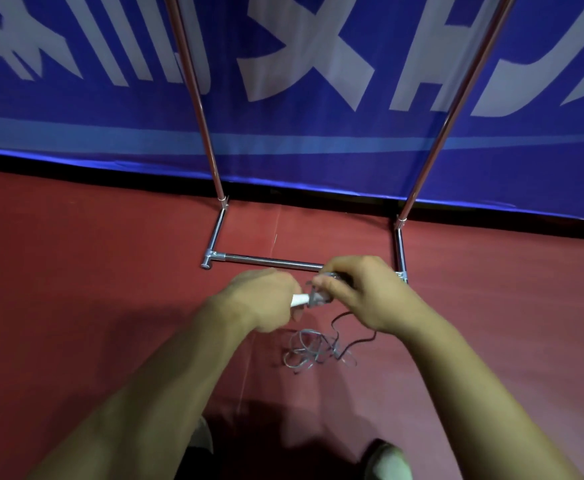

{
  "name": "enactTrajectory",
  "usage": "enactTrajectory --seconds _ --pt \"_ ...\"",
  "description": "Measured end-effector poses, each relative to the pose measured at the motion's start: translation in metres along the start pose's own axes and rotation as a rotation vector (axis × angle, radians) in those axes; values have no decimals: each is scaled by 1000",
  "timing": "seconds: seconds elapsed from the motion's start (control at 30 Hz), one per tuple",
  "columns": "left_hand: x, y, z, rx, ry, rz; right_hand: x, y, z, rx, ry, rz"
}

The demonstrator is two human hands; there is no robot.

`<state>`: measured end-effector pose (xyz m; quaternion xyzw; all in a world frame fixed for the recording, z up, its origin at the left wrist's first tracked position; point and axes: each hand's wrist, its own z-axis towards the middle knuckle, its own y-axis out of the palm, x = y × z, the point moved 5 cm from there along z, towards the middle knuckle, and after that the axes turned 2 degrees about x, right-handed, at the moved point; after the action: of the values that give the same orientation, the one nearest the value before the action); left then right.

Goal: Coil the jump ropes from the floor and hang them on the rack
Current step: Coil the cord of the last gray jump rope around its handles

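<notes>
My left hand (261, 299) is closed around a white jump-rope handle (300, 299), whose end sticks out toward the right. My right hand (363, 292) grips the rope's wound part and a dark piece just beside that handle. The hands nearly touch, held above the red floor. Below them a grey rope (309, 351) lies in a loose tangle on the floor, and a thin dark cord (347, 325) runs from my right hand down into it. The chrome rack (269, 261) stands right behind my hands; its top bar is out of view.
The rack's two uprights (203, 116) rise steeply at left and right in front of a blue banner (301, 98) with white lettering. Its base bars rest on the red floor (93, 289). My shoes (385, 460) show at the bottom edge.
</notes>
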<state>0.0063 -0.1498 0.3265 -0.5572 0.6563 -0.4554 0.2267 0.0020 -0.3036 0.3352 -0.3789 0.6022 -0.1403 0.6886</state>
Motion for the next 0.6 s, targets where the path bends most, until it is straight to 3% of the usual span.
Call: enactTrajectory --seconds 0.1,0.2,0.4,0.53,0.6 --pt "14 -9 -6 30 154 -109 20 -6 -1 129 107 413" --pt "20 -20 -10 223 179 -248 28 12 -1 132 282 650" --pt "-3 -25 4 455 -115 -402 2 23 6 145 288 376" --pt "-7 -16 8 347 -212 -163 -22 27 1 -13 -38 -99" --pt "-7 -5 8 226 -202 -58 -21 19 0 -45 -102 -211"
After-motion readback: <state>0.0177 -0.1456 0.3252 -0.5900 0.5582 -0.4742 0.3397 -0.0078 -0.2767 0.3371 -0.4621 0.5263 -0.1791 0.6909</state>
